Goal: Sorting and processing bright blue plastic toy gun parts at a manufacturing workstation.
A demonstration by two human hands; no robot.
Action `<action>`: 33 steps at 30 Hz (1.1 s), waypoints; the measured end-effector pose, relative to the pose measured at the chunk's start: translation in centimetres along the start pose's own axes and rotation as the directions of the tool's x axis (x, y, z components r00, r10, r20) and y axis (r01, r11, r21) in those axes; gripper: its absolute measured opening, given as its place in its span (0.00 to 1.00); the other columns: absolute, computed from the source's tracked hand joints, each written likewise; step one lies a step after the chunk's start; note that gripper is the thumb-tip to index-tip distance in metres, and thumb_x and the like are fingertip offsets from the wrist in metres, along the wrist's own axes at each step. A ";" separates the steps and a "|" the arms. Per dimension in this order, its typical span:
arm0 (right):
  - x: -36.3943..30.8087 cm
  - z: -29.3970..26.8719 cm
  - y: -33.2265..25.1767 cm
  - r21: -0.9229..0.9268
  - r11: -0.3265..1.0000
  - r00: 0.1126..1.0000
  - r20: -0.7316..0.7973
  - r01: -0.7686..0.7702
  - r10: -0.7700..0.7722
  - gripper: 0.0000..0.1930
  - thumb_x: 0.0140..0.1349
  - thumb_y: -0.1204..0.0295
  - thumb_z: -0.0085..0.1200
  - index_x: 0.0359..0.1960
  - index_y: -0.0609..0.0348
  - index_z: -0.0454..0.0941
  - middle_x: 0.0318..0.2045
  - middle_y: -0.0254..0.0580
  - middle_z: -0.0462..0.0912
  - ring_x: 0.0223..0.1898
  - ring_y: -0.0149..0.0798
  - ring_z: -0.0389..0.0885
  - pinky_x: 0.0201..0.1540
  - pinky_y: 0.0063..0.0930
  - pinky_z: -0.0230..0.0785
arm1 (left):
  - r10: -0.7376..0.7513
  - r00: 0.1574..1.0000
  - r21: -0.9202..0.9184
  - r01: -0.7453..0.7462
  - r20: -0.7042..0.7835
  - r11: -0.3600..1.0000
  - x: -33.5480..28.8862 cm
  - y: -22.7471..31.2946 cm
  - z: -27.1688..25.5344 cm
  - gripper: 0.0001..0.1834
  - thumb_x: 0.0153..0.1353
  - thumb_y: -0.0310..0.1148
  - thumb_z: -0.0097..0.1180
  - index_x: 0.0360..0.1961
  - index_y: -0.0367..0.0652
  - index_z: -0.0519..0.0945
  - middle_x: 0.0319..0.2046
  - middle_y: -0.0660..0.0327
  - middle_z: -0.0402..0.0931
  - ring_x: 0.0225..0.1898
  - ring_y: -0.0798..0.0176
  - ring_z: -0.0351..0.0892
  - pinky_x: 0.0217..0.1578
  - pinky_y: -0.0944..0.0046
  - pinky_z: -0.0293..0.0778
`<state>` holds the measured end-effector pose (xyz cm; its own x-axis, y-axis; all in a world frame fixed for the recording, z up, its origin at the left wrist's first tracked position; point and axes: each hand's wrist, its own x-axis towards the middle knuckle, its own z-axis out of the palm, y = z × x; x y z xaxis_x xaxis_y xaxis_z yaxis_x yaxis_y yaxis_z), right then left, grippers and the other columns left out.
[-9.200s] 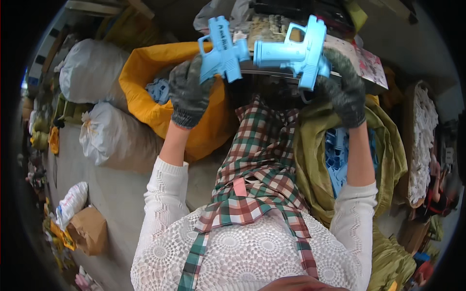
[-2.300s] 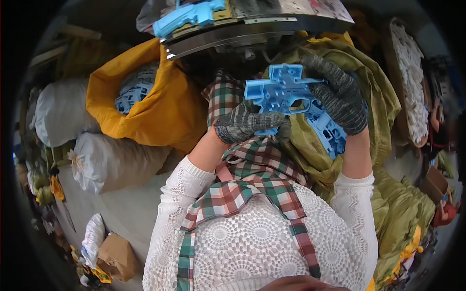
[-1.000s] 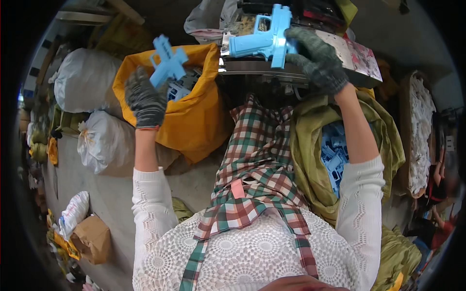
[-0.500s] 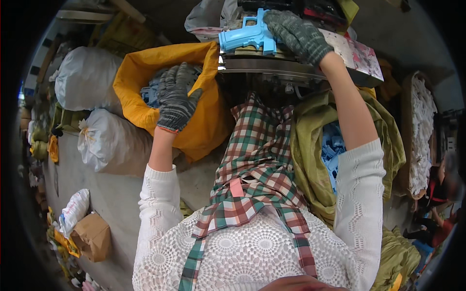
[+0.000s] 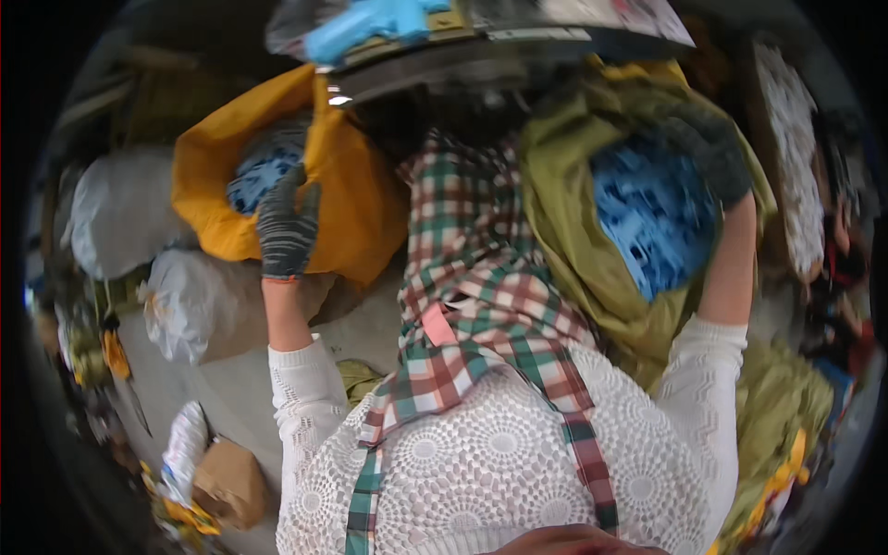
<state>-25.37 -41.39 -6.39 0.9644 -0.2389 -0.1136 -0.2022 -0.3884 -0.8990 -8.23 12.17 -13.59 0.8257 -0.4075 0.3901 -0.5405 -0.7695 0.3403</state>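
My left hand (image 5: 288, 227), in a dark striped knit glove, lies over the near side of a yellow sack (image 5: 356, 213). Its fingers look stretched and the thumb stands apart. Inside that sack are blue plastic pieces (image 5: 259, 176). My right hand (image 5: 708, 153), gloved too, is at the right inner side of an olive-green sack (image 5: 564, 194), which holds a heap of blue plastic parts (image 5: 652, 213). Motion blur hides what its fingers are doing. On the machine or bench top ahead lies a light-blue toy pistol (image 5: 375, 23), partly cut off by the view.
The bench edge (image 5: 416, 79) crosses ahead of me. Stuffed white sacks (image 5: 125, 217) stand on the left, with a brown paper bag (image 5: 229, 481) nearer. A tall carton with white contents (image 5: 791, 157) is at the far right. Another olive sack (image 5: 786, 407) lies near right.
My right hand has left the toy pistol on the bench and come down to the olive sack. My left hand stays at the yellow sack. The whole view has shifted.
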 end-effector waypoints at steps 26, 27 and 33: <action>-9.1 8.1 10.7 -0.703 0.468 0.774 -0.186 -0.535 0.606 0.44 0.47 0.59 0.63 0.67 0.58 0.58 0.53 0.58 0.76 0.55 0.56 0.75 0.58 0.42 0.67 | 0.029 0.972 -0.134 0.002 0.232 0.991 -0.8 3.9 1.4 0.17 0.60 0.38 0.55 0.46 0.39 0.79 0.37 0.48 0.80 0.41 0.45 0.78 0.43 0.50 0.73; -9.1 8.1 11.5 -0.673 0.499 0.791 -0.218 -0.546 0.571 0.42 0.47 0.61 0.63 0.66 0.58 0.60 0.52 0.57 0.77 0.54 0.56 0.76 0.57 0.42 0.68 | 0.017 0.962 -0.126 0.018 0.274 0.992 -0.6 4.3 1.6 0.17 0.60 0.38 0.55 0.46 0.39 0.79 0.37 0.48 0.80 0.41 0.45 0.78 0.43 0.50 0.73; -6.8 9.8 14.9 -0.012 0.845 0.844 -0.041 -0.535 0.534 0.24 0.49 0.73 0.63 0.51 0.61 0.76 0.44 0.55 0.81 0.43 0.51 0.81 0.45 0.36 0.74 | 0.137 0.922 -0.283 -0.032 0.362 0.959 1.0 7.3 3.4 0.17 0.60 0.36 0.56 0.48 0.39 0.79 0.42 0.47 0.80 0.45 0.44 0.77 0.46 0.53 0.73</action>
<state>-33.22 -36.81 -23.12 0.6992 -0.4460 -0.5587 -0.6888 -0.2107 -0.6937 -10.79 4.51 -13.65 0.7455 -0.6595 0.0965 -0.5899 -0.5854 0.5561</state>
